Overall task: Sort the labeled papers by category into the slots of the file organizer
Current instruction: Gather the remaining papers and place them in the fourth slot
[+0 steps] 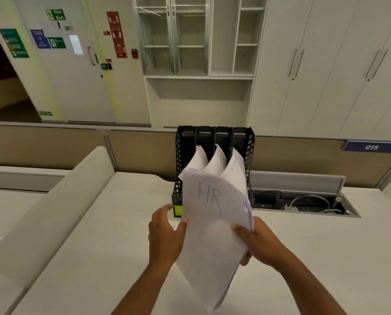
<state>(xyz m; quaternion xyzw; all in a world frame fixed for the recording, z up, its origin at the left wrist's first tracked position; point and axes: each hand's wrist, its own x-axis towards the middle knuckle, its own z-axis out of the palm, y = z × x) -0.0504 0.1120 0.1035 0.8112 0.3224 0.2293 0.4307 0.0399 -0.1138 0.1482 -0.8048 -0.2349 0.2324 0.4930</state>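
We read "HR" handwritten on the top sheet [210, 214] of the stack in our hands. A blue plate [371, 147] on the partition shows "015". A green sign [56, 14] on the door says "Fire Exit". Other writing is too blurred.

Single head-worn wide-angle view, looking forward and down from above the desk [94, 242], so no second view to overlap with. Both hands sit low centre and close to the lens: left hand [165, 235] and right hand [258, 241] with forearms running out the bottom edge. File organizer [185, 155] stands just beyond the fingertips [182, 221], centred, and the cupboards [326, 64] and door [81, 64] lie far beyond them, bowed by the lens.
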